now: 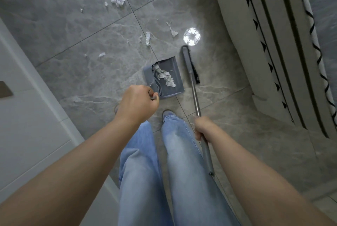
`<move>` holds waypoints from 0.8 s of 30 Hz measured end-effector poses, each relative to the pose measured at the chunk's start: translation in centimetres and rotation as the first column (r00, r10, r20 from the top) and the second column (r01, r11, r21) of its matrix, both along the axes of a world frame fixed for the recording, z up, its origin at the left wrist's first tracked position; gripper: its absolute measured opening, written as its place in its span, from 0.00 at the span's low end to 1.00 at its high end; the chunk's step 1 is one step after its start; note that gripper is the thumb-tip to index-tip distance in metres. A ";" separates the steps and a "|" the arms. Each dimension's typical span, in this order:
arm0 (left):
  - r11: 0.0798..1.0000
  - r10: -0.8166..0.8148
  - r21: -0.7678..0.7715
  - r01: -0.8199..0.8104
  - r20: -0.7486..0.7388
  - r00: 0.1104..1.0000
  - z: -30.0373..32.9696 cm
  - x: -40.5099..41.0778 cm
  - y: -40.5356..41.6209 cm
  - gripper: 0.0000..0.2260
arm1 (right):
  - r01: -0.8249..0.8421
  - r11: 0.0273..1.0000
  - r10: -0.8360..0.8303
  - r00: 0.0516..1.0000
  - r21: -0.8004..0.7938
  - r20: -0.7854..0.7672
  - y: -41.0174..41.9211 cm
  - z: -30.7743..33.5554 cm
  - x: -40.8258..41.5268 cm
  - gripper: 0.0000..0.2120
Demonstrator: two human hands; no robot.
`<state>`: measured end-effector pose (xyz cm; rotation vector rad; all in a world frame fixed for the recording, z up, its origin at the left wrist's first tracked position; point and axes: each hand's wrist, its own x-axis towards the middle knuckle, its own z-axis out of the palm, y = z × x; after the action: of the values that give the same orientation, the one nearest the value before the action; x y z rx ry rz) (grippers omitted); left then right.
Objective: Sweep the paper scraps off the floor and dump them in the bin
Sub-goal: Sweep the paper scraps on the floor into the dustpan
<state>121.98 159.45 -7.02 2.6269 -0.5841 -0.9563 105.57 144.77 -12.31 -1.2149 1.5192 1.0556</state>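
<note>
While the dustpan (162,77) sits flat on the tiled floor (73,30) just ahead of the person's feet, a first batch of paper scraps (166,77) already lies in a loose line across its tray, against the comb teeth on its near-left side. Many more scraps (148,38) lie scattered on the floor beyond it, with a crumpled wad (118,2) farther off. No bin can be seen from here.

The left hand (137,104) is closed in a fist around what looks like the top of the dustpan's thin upright handle, though the handle itself is mostly hidden. The right hand (202,128) is wrapped firmly round the metal pole of the broom (190,65), whose bristle head rests on the floor just beside the dustpan's right edge.

The scraps are feather-light, limp and thin. They will likely skid and flutter rather than roll, so short, low, gentle strokes should suit them better than hard flicks, which could blow them past the pan. The pan's lip needs to stay pressed to the tile or flat pieces will slide under it. Both tools look light and stiff; gripping the pole at mid-length, as now, gives control. When lifted, the pan should probably be tipped back so that the load cannot spill off the front.
</note>
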 end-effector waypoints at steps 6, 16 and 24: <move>0.999 0.036 0.006 -0.036 -0.086 0.996 0.3 0.5 0.2 0.18 | 0.124 0.991 -0.124 0.992 -0.054 0.007 1.5 -0.5 -3.5 0.13; 0.983 0.156 -0.029 -0.179 -0.369 0.916 -0.3 1.7 1.5 0.14 | 0.113 0.994 -0.113 0.992 -0.006 -0.057 6.7 -2.6 2.0 0.12; 0.940 0.320 0.020 -0.341 -0.394 0.861 2.2 8.0 11.4 0.16 | 0.303 0.953 -0.300 0.947 -0.005 0.118 13.0 1.9 4.5 0.14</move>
<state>129.99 170.86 -4.83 2.2857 -0.0519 -1.2802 110.05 157.80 -10.41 -1.0006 1.5695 0.7541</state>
